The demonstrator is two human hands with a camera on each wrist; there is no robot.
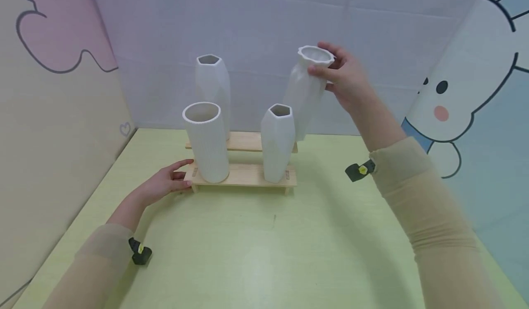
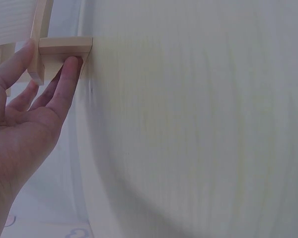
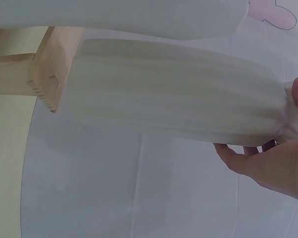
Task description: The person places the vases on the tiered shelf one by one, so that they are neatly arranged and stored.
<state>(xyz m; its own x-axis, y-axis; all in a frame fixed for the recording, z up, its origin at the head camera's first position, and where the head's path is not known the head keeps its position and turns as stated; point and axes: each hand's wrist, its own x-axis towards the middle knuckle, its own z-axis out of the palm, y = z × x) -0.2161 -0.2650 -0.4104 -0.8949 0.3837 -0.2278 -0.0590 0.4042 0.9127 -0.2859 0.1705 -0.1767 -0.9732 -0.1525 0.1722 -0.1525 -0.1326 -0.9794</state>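
Observation:
My right hand (image 1: 345, 77) grips a white vase (image 1: 306, 95) by its neck, just under the wavy rim. This vase leans slightly, its base close to the right end of the back tier of a wooden stand (image 1: 244, 175). At the stand's left end, my left hand (image 1: 167, 183) holds the front tier. The left wrist view shows the thumb on the board (image 2: 39, 44) and a fingertip against its leg (image 2: 64, 45). On the front tier stand a ribbed cylindrical vase (image 1: 208, 143), left, and a faceted vase (image 1: 278, 143), right. A taller faceted vase (image 1: 212, 86) stands back left.
The stand rests on a pale yellow-green table (image 1: 256, 244). Behind it hangs a light cloth (image 1: 256, 24). Walls with cartoon drawings rise at the left (image 1: 62, 93) and right (image 1: 492, 116).

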